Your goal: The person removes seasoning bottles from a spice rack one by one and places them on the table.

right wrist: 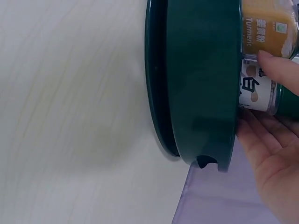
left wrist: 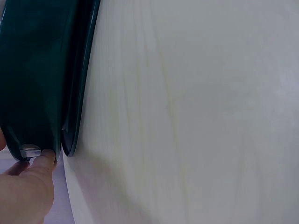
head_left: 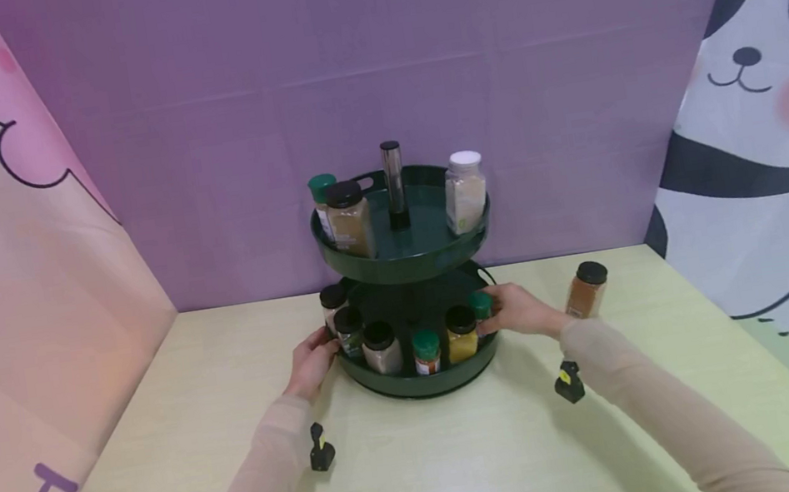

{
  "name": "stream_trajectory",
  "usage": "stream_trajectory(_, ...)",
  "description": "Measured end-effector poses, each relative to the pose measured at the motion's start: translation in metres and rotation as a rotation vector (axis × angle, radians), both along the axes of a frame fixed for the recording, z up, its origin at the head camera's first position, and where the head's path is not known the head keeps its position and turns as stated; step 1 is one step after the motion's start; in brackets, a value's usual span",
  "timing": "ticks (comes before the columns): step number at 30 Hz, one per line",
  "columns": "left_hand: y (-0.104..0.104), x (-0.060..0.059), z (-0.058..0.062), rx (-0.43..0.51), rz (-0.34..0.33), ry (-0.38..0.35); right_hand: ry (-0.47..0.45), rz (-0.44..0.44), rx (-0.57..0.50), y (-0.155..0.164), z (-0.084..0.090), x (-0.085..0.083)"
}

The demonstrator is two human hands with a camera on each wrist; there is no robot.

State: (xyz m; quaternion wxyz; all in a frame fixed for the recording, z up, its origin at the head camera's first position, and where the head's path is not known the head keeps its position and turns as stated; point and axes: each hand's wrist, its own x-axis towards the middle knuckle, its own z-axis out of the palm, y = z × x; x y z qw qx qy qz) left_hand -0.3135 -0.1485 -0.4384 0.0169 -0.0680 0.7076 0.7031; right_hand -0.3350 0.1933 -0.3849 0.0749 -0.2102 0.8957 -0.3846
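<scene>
A dark green two-tier lazy Susan point(head_left: 409, 268) stands on the table, its lower tray point(head_left: 414, 385) holding several spice jars. At the left edge of that tray, my left hand point(head_left: 311, 365) grips the wall by the handle cutout, with a finger at the opening in the left wrist view. My right hand point(head_left: 525, 312) holds a green-lidded spice jar point(right wrist: 256, 87) at the right side of the lower tray, thumb on one side and fingers on the other. Beside it sits a turmeric jar point(head_left: 462, 339) with a black lid.
On the upper tier are a white-lidded jar point(head_left: 465, 194), a black-lidded jar point(head_left: 350, 223) and a green-lidded jar point(head_left: 320, 193), around a metal post point(head_left: 394, 179). A jar of reddish-brown spice point(head_left: 586, 291) stands on the table beyond my right forearm. A purple backdrop point(head_left: 213, 137) hangs behind.
</scene>
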Motion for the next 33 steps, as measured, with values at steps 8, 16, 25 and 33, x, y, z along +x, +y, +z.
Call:
stream_trajectory(8,0.0001,0.0,0.0008,0.006,-0.002,0.005,0.021,-0.011,-0.007,-0.0029,-0.0009,0.002)
stream_trajectory(16,0.0002,0.0001,0.0002,0.009,-0.002,0.009,0.025,-0.014,-0.016,-0.0037,-0.0018,0.0029)
stream_trajectory(25,0.0003,0.0018,-0.0001,-0.011,0.007,0.002,-0.001,-0.02,-0.03,-0.0016,-0.005,0.0002)
stream_trajectory(33,0.0005,0.001,-0.0002,-0.005,0.01,0.003,-0.002,-0.033,-0.031,-0.0026,-0.0041,0.0019)
